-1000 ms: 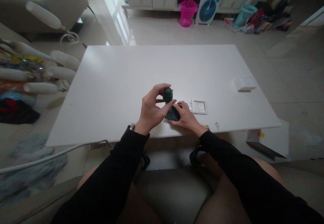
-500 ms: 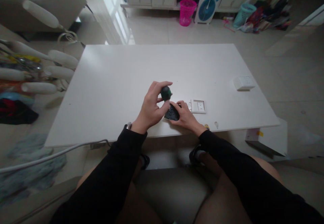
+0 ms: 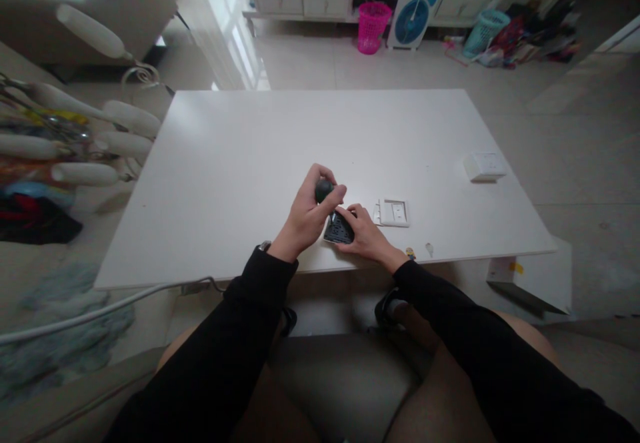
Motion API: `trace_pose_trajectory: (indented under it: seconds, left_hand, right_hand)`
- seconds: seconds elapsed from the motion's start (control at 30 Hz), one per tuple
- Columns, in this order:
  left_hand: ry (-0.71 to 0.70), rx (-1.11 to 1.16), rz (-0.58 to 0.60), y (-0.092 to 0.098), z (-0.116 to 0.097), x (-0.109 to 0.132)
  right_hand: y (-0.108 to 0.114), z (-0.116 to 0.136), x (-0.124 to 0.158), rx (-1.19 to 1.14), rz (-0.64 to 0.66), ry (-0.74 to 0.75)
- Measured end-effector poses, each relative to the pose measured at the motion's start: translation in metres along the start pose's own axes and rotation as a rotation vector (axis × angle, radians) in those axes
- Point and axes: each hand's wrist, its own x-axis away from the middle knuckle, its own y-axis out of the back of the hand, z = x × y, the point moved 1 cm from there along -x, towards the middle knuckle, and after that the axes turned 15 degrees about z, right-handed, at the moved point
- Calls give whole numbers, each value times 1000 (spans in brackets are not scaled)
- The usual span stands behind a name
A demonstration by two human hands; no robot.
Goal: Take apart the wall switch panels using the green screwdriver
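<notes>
My left hand (image 3: 306, 215) is wrapped round the dark, rounded handle of a tool (image 3: 324, 190), probably a screwdriver, held upright. Its lower end is hidden by my fingers. Under it lies a black, ribbed device (image 3: 339, 228) near the front edge of the white table (image 3: 240, 163). My right hand (image 3: 367, 233) grips that device from its right side, fingers bent over the edge. Just right of this hand, a white frame with a socket insert (image 3: 395, 213) lies flat, a small white piece touching its left side.
A white box-shaped socket (image 3: 485, 167) stands at the table's right. Near the front edge are a small yellow figure (image 3: 411, 253) and a small pale item (image 3: 429, 249). A white cable (image 3: 100, 313) runs at the lower left. Lamp arms (image 3: 90, 31) reach in from the left.
My left hand has turned on the handle, its thumb moving up from the lower part to the handle's right side. My right hand holds the black device as before. The view has shifted slightly.
</notes>
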Motion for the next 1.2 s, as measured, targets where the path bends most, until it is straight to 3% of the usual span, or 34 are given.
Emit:
trace_pose_trajectory:
  seconds: [0.13,0.33,0.5,0.63,0.97,1.2]
  left_hand:
    - [-42,-12,-92,1,7,0]
    - [-22,-15,-29,3,2,2]
    - [-95,163,-34,2,-1,3]
    - [-30,241,-38,-4,-2,0]
    - [-2,93,-76,0,-7,-1]
    - [0,168,-105,-3,-8,-8]
  right_hand:
    - [0,2,0,8,16,-10]
    - [1,3,0,-22,18,-15]
    - [0,0,0,-22,25,-18]
    - [0,0,0,-11,19,-9]
    - [-1,-3,-1,-6,19,-12]
    - [-1,-3,-1,-7,30,-16]
